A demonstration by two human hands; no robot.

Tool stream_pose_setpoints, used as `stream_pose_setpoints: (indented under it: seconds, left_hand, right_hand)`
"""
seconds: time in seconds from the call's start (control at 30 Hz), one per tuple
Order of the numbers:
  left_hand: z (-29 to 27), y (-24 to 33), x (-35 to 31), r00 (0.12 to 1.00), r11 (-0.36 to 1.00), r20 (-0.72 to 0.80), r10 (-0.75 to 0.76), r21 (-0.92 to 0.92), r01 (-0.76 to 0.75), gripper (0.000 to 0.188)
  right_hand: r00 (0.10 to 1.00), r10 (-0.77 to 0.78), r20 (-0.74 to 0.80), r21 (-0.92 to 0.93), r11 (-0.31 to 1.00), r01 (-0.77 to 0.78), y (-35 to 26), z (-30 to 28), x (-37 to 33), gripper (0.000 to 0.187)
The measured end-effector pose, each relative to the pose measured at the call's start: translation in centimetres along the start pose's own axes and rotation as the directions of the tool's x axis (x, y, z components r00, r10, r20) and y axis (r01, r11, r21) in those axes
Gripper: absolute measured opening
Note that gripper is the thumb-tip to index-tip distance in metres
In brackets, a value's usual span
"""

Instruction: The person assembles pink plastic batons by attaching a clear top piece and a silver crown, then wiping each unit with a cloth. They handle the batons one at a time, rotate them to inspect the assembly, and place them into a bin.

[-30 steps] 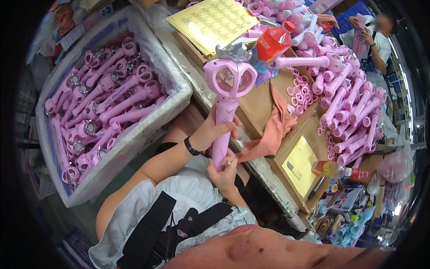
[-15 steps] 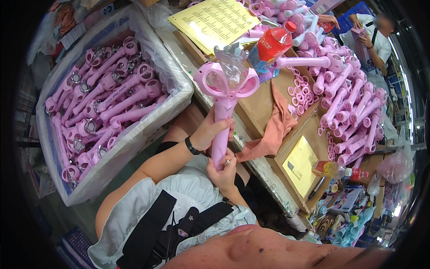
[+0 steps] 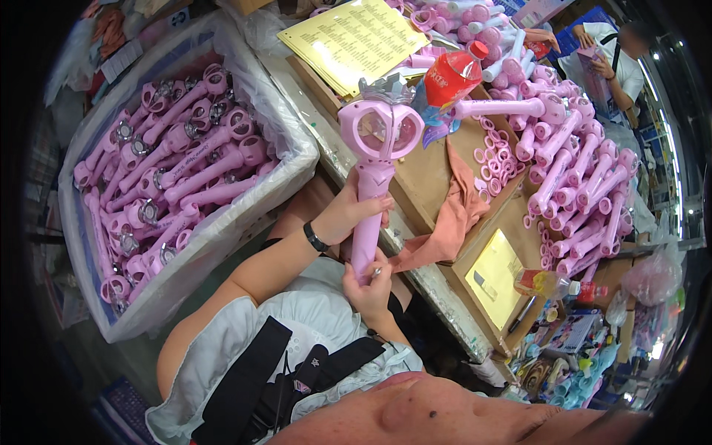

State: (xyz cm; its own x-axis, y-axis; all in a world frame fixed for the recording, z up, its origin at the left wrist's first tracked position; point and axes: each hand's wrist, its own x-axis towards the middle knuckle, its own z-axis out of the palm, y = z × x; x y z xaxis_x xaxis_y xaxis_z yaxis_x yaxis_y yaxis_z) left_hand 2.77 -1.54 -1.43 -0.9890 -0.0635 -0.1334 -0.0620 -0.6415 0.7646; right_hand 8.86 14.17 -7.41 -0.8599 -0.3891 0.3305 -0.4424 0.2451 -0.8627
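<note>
Upright in front of me stands a pink toy wand, its looped head closed round a clear dome with a silver crown on top. My left hand, with a black band at the wrist, is wrapped round the upper handle. Round the handle's bottom end are the fingers of my right hand. A small shiny bit shows at those fingers; I cannot make out what it is. Behind the wand's head, a red-labelled bottle leans on the table beside a coral cloth.
At left, a plastic-lined bin holds many pink wands. More wands are heaped at right near loose pink rings. Yellow sheets, a yellow pad and a bottle of yellow liquid lie on the table. Another person is at far right.
The loops of the wand's head, spread apart before, now stand closed about the clear dome. The wand's head has shifted slightly right; both hands keep their hold.
</note>
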Motion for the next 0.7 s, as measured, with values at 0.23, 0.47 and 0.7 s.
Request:
stream_pose_setpoints:
  seconds: [0.23, 0.47, 0.7]
  left_hand:
    - [-0.2, -1.1, -0.2, 1.0, 0.999, 0.003, 0.004, -0.032, -0.003, 0.056]
    - [-0.9, 1.6, 2.4, 0.936, 0.937, 0.054, 0.349, -0.008, -0.349, 0.078]
    - [-1.4, 2.1, 2.9, 0.962, 0.958, -0.037, 0.271, -0.092, -0.273, 0.07]
  right_hand:
    - [0.996, 0.075, 0.038, 0.011, 0.997, -0.076, 0.3, -0.3, -0.5, 0.043]
    - [0.999, -0.033, 0.002, 0.091, 0.995, 0.033, -0.1, 0.3, -0.7, 0.04]
    - [0.957, 0.211, 0.197, 0.116, 0.965, -0.237, -2.0, -3.2, 3.9, 0.027]
